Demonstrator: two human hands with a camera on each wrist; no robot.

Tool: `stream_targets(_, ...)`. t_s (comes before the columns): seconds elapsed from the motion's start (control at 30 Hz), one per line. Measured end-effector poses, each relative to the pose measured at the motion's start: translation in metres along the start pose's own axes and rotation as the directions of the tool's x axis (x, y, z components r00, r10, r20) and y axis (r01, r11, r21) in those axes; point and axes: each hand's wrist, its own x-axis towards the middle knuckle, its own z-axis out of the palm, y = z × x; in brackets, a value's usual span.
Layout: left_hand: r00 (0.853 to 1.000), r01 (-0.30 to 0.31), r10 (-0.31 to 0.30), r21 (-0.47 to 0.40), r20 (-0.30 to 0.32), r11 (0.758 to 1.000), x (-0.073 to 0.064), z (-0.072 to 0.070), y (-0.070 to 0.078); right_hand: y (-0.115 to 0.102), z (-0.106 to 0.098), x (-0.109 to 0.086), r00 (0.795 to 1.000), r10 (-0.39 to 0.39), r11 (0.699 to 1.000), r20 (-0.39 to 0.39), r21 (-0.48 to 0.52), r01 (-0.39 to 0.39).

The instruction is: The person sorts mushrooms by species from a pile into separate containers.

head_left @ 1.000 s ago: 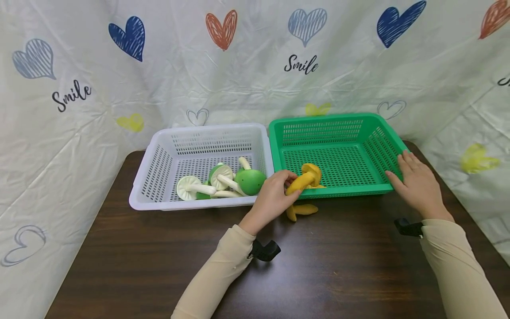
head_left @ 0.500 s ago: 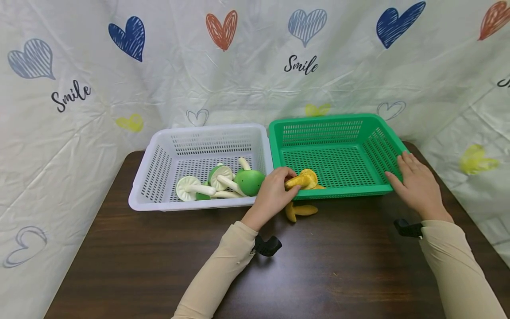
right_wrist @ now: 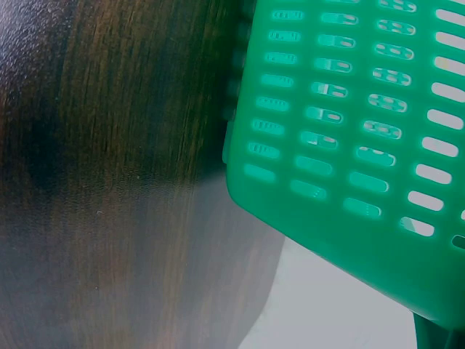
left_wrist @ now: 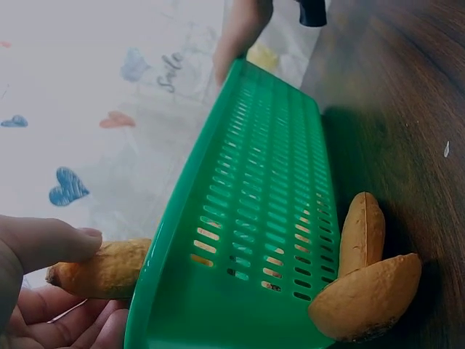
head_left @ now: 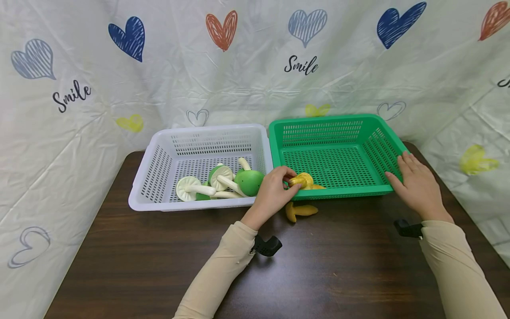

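My left hand (head_left: 275,188) is over the front left corner of the green basket (head_left: 338,191). Thumb and fingers pinch the stem of a yellow toy mushroom (head_left: 304,180), whose cap sits low inside the basket. In the left wrist view, the thumb lies along that stem (left_wrist: 109,267) above the rim. Part of another yellow piece (head_left: 318,187) shows beside the cap. My right hand (head_left: 418,186) rests with fingers extended on the basket's right rim; the right wrist view shows only the basket's outer wall (right_wrist: 327,233) and tabletop. A second yellow mushroom (head_left: 301,211) lies on the table before the basket.
Left of the green basket stands a white basket (head_left: 159,206) holding several green-capped toy mushrooms (head_left: 249,181) with white stems. Both baskets sit side by side on the dark wooden table (head_left: 318,266). A white cloth printed with hearts (head_left: 255,88) hangs close behind them.
My left hand has lowered the yellow mushroom from above the front rim into the green basket, its cap now down near the floor. The right hand stays at the rim.
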Motion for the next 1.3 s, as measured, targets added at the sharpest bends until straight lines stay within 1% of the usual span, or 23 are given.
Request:
stream_targets(0.17, 1.0, -0.006, 0.006, -0.011, -0.007, 1.0, 0.001, 0.001, 0.0, 0.0, 0.0, 0.0, 1.0, 0.003, 1.0, 0.007, -0.001, -0.003)
stream_targets(0.43, 1.0, -0.005, 0.004, -0.1, -0.016, 0.995, 0.003, 0.001, 0.002, 0.0, 0.0, 0.001, 1.0, 0.001, 1.0, 0.006, -0.003, -0.001)
stream_targets(0.77, 1.0, 0.003, -0.005, -0.161, -0.01, 0.987, 0.001, 0.001, 0.001, -0.001, -0.002, 0.0, 1.0, -0.002, 1.0, 0.003, 0.001, 0.002)
stream_targets(1.07, 0.999, -0.014, 0.021, -0.216, 0.03, 0.976, -0.011, -0.001, 0.007, 0.001, -0.001, 0.0, 1.0, 0.0, 1.0, 0.002, 0.002, 0.0)
stream_targets(1.3, 0.997, -0.048, 0.061, -0.239, 0.05, 0.97, -0.023, 0.002, 0.006, 0.001, 0.0, 0.0, 1.0, -0.002, 1.0, -0.003, -0.001, 0.002)
